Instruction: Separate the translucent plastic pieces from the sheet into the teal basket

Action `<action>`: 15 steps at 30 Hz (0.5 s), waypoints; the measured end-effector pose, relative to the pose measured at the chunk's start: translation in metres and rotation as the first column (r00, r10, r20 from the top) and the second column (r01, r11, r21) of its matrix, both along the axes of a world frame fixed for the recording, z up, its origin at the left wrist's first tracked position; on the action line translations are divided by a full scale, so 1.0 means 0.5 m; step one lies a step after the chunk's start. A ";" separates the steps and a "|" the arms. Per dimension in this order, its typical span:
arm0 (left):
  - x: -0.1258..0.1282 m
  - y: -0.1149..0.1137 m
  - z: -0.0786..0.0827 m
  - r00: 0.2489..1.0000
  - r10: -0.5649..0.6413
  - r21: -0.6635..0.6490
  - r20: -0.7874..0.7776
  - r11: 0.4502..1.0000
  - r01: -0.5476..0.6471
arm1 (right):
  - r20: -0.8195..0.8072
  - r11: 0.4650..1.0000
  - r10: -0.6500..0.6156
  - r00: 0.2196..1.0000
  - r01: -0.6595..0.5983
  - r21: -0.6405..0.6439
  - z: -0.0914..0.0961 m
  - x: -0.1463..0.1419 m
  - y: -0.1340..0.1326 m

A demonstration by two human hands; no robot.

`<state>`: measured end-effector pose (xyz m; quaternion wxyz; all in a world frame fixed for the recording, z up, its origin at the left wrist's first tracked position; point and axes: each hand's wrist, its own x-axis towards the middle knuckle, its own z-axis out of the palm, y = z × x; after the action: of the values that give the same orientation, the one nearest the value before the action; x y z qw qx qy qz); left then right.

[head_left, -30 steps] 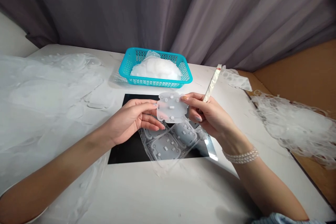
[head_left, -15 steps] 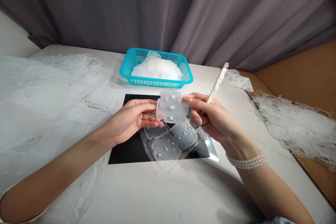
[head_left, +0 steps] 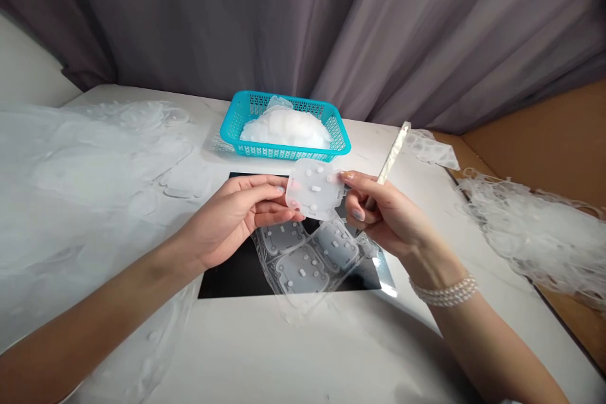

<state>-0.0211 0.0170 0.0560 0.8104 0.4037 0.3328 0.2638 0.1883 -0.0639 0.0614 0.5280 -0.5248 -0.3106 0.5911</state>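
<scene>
A small translucent, frosted silicone piece (head_left: 313, 197) with rounded corners and several raised white nubs is held up, tilted towards me. My left hand (head_left: 246, 211) pinches its left edge, thumb in front and fingers behind. At the upper right edge, the thumb and index finger of my right hand (head_left: 379, 202) touch the piece. A slim stick-like tool (head_left: 394, 154) wrapped in whitish material is also in my right hand, its upper end pointing up; its lower end is mostly hidden. Beneath the hands, a translucent sheet (head_left: 303, 273) of similar nubbed pieces lies on a black mat (head_left: 227, 278).
Behind the hands stands a blue perforated basket (head_left: 284, 153) heaped with white translucent pieces. Frosted sheets (head_left: 95, 164) cover the table's left side. Stringy translucent scraps (head_left: 544, 233) pile up at the right edge, near a brown panel (head_left: 558, 132). A grey curtain (head_left: 213, 19) hangs behind.
The silicone piece has tilted and turned slightly in my hands, and its slotted edge tabs show less plainly. Both hands stay close to it; the whole view has shifted a little.
</scene>
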 end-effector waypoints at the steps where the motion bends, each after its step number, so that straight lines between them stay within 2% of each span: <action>1: 0.000 0.000 -0.001 1.000 -0.002 0.012 0.003 1.000 0.002 | -0.001 1.000 -0.002 1.000 0.002 0.001 0.001 0.000 0.000; 5: -0.001 0.008 -0.011 1.000 -0.010 0.084 0.009 0.996 0.009 | 0.044 0.999 -0.027 0.999 0.026 0.029 0.005 -0.001 -0.001; 9: 0.000 0.018 -0.019 1.000 0.025 0.166 -0.016 0.986 -0.022 | 0.202 0.996 -0.069 0.977 0.054 0.077 -0.002 -0.001 0.000; 12: -0.001 0.022 -0.020 0.998 0.053 0.226 -0.034 0.973 -0.044 | 0.330 0.996 -0.047 0.943 0.020 0.083 -0.010 0.000 0.002; 15: -0.003 0.022 -0.018 0.997 0.059 0.294 -0.047 0.955 -0.042 | 0.387 0.997 -0.029 0.922 -0.002 0.080 -0.013 0.002 0.002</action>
<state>-0.0227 0.0280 0.0471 0.7251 0.5178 0.3224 0.3196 0.1891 -0.0629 0.0546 0.4805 -0.6123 -0.4283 0.4591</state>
